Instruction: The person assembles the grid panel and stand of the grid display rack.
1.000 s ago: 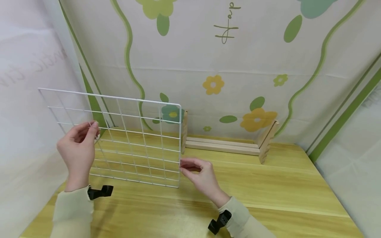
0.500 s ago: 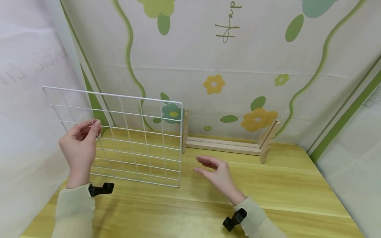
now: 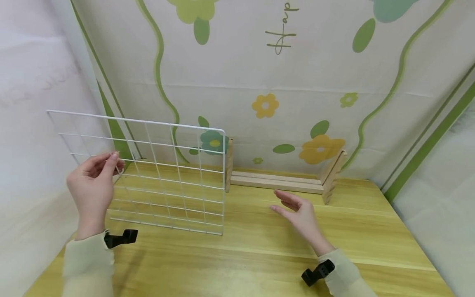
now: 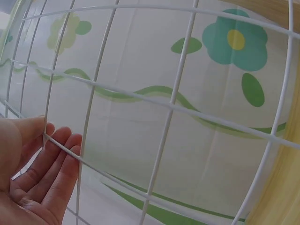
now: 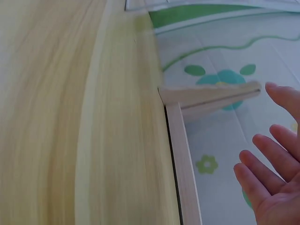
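My left hand (image 3: pixel 92 181) pinches a wire of a white wire grid panel (image 3: pixel 179 163), which stands upright at the left of the table. In the left wrist view, the thumb and fingertips of that hand (image 4: pixel 40 173) meet at a crossing of the grid wires (image 4: pixel 171 105). A small curved white bit shows below the fingertips in the head view; I cannot tell what it is. My right hand (image 3: pixel 298 212) is apart from the panel, above the table, fingers loosely spread and holding nothing. Beyond it stands a low wooden rack (image 3: pixel 276 182) with two upright ends.
The wood-grain table (image 3: pixel 256 255) runs back to a white cloth (image 3: pixel 222 62) printed with flowers, and cloth also hangs at both sides. The rack's left end (image 3: pixel 229 165) stands close to the panel's right edge. Each wrist carries a black camera mount (image 3: pixel 319 272).
My right hand has let go of the panel's right edge and moved right, towards the front of the rack. The left hand and the panel have stayed nearly in place.
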The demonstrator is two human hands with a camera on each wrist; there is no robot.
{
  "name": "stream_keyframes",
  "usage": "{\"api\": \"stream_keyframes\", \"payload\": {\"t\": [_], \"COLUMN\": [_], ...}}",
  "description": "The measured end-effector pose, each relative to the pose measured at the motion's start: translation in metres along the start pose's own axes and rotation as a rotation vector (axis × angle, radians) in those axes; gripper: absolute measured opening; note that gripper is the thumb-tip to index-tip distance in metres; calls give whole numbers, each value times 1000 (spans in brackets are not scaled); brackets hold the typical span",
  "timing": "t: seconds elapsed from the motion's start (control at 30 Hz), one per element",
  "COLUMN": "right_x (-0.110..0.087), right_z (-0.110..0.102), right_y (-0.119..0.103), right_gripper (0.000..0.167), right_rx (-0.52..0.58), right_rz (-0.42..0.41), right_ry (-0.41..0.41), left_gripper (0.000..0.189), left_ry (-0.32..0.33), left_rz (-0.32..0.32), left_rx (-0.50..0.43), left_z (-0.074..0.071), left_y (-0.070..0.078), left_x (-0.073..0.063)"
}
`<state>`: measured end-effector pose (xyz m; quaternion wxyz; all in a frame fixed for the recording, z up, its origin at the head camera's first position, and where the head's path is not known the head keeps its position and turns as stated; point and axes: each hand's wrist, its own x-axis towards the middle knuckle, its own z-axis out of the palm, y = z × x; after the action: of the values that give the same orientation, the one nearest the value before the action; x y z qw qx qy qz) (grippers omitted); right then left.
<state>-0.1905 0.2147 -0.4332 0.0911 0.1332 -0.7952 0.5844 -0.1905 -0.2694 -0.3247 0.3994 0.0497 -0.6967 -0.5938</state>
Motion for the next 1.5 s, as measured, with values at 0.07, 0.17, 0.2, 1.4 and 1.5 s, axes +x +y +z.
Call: {"api": "stream_keyframes", "payload": {"t": [0.07, 0.17, 0.2, 1.4, 1.5], "right_x": [0, -1, -1, 25, 35], "right_z": [-10, -27, -32, -168, -173], "right_y": [3, 7, 7, 3, 1], "right_gripper": [50, 50, 50, 66, 69], "right_rx": [-13, -34, -45, -48, -43], "right_rz": [10, 21, 23, 252, 271], "right_ry": [23, 70, 83, 432, 411], "left_gripper": [26, 27, 26, 24, 23], "left_ry": [-12, -32, -35, 11, 11], "left_rz": [0, 12, 18, 72, 80], "left_rx": [6, 2, -9, -190, -173], "left_z": [-2, -4, -5, -11, -13], "left_y": [0, 0, 1, 2, 1], "left_x": [0, 1, 1, -8, -8]}}
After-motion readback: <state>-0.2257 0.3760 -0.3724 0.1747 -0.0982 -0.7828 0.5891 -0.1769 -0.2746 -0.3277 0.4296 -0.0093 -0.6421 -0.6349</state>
